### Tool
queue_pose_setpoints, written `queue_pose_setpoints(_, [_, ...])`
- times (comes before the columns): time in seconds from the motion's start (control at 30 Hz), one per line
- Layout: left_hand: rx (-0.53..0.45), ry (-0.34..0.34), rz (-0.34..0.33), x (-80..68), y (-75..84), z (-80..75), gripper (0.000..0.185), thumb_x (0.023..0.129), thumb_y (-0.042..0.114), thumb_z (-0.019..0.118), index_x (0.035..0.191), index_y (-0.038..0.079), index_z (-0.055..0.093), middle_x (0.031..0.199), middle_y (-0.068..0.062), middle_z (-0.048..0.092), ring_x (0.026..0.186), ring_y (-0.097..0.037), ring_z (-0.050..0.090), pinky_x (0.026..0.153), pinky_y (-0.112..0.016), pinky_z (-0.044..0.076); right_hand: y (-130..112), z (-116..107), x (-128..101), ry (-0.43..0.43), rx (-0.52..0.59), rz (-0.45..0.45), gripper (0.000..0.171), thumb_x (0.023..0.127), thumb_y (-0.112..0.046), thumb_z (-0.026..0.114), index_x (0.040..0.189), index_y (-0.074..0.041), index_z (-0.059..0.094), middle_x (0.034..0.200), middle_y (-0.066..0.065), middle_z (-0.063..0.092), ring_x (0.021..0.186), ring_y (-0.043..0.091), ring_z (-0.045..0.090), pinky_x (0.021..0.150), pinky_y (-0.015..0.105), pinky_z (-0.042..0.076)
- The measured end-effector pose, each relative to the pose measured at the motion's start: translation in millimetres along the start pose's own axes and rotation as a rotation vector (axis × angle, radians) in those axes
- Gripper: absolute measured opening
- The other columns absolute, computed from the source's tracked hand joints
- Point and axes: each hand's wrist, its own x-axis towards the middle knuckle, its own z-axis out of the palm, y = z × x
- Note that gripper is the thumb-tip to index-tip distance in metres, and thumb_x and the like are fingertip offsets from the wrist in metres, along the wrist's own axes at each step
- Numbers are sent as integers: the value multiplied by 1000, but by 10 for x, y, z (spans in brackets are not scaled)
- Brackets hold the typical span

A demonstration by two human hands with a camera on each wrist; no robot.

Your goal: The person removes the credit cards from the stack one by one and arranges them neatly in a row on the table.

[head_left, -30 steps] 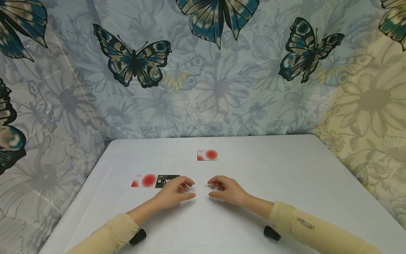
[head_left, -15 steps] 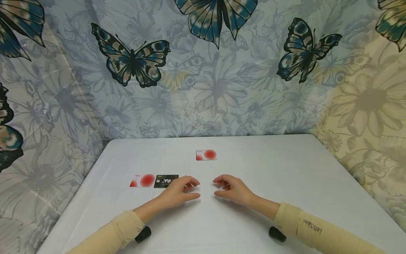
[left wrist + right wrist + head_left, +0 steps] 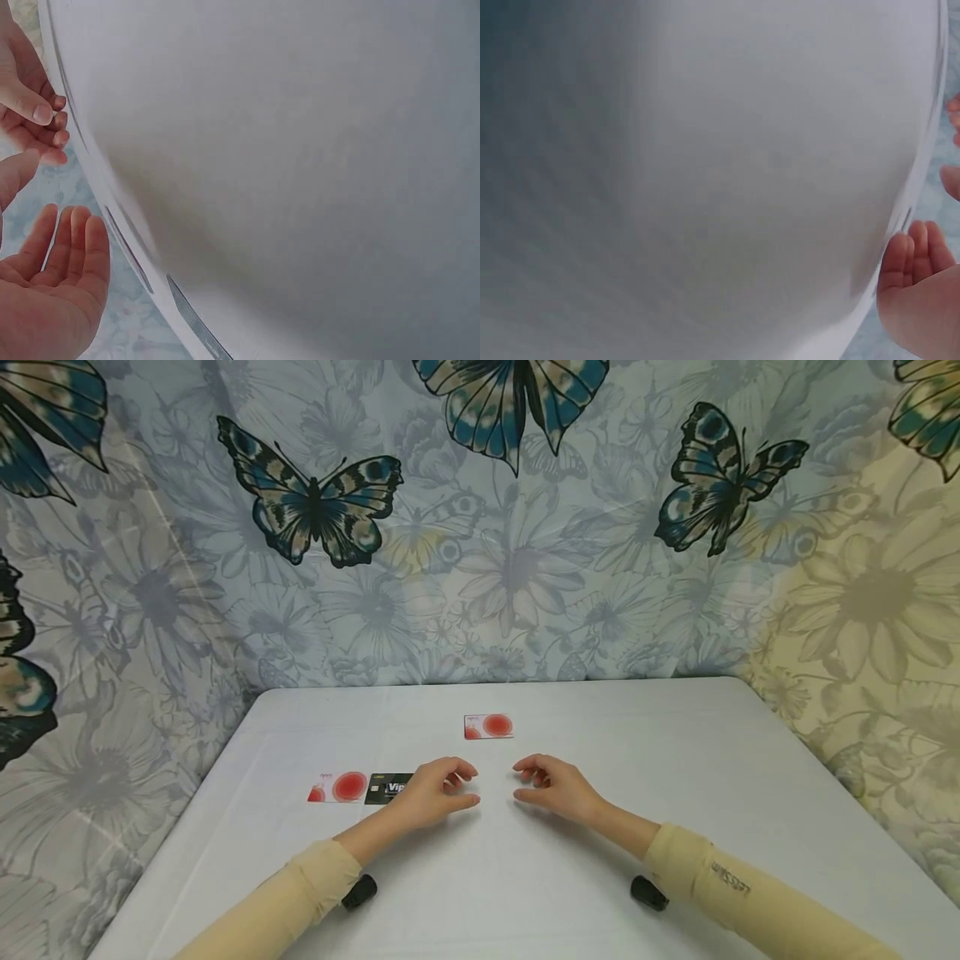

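On table [image 3: 675, 760]: three cards [image 3: 488, 727].

A white table [image 3: 750, 760] is being seen from above, its far edge being met by a hanging cloth backdrop [image 3: 525, 568]. Pale grey-blue flowers are being shown across that cloth, with large dark butterflies [image 3: 311, 506] being displayed over them; towards the right the print is being tinted yellow [image 3: 877, 593]. A red-and-white card [image 3: 488, 726] is being borne flat near the table's middle. Another red-and-white card [image 3: 337, 787] is being carried flat farther left.
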Motion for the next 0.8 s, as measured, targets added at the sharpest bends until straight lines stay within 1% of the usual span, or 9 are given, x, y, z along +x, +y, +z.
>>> queue_pose_setpoints(0.13, [24,17,8,63,-13,-17,33,84,16,77,112,3,64,104,-9,65,92,-20,60,83,-33,50,0,-20,60,6,-13,27,37,83,-18,79,114,-5,66,96,4,63,82,16,51,70,25,44])
queue_pose_setpoints(0.3, [51,36,14,153,-30,-28,33,84,13,77,112,2,63,105,-11,65,94,-21,60,84,-36,50,-4,-28,152,11,-36,9,38,82,-17,79,115,-3,66,96,6,63,81,17,50,68,26,43])
queue_pose_setpoints(0.47, [71,47,7,253,-46,-37,35,83,13,78,112,1,63,105,-13,64,95,-23,60,86,-36,49,1,-34,256,21,-60,9,39,81,-16,80,115,-3,66,95,6,62,80,17,49,66,26,42])
queue_pose_setpoints(0.6, [99,57,-32,331,-59,-62,34,83,14,78,111,1,63,105,-13,64,97,-25,59,87,-39,48,21,-43,351,19,-101,11,41,80,-16,80,115,-3,66,95,5,62,81,17,49,68,26,43])
queue_pose_setpoints(0.73, [129,54,-101,404,-80,-98,35,83,15,78,113,2,64,107,-13,63,100,-27,57,89,-41,46,31,-56,452,5,-137,14,41,80,-17,80,115,-2,65,95,5,62,82,18,49,70,28,43])
queue_pose_setpoints(0.8, [140,49,-121,442,-103,-112,36,84,15,78,114,1,63,108,-13,63,101,-28,57,90,-41,46,37,-68,495,6,-147,17,41,80,-16,81,115,-1,65,94,6,61,82,18,49,70,29,43])
